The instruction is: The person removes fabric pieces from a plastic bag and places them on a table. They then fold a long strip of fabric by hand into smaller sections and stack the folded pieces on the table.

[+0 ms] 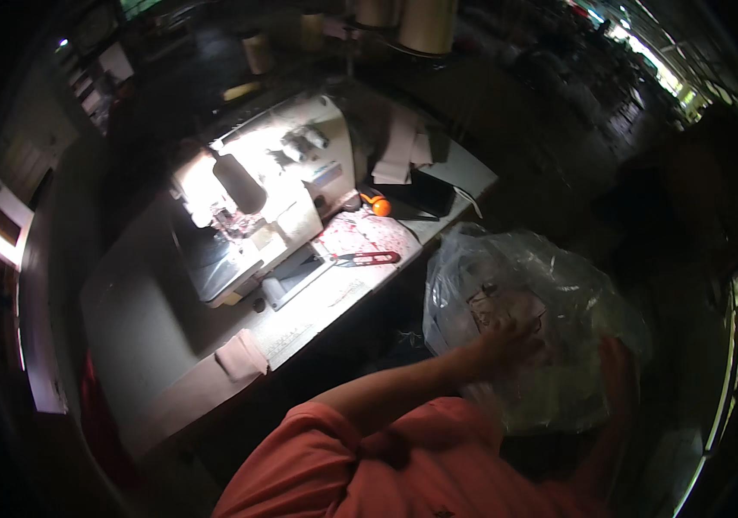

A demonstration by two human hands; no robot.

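Note:
A large clear plastic bag (550, 259) stands to the right of the sewing table, its mouth spread wide. Pinkish fabric pieces (511, 304) lie inside it. My left hand (507, 343) reaches over the near rim into the bag, at the fabric; its fingers are dim and smeared, so their hold does not show. At the bag's right side, my right hand (618, 363) grips the plastic, with the fingers pointing up along the edge.
A lit sewing machine (291, 164) stands on the table (127, 302). Red-handled thread snips (373, 258), an orange round item (378, 205) and a dark flat device (416, 192) lie by it. Folded pink fabric (241, 356) rests on the front edge, more fabric strips (399, 147) behind.

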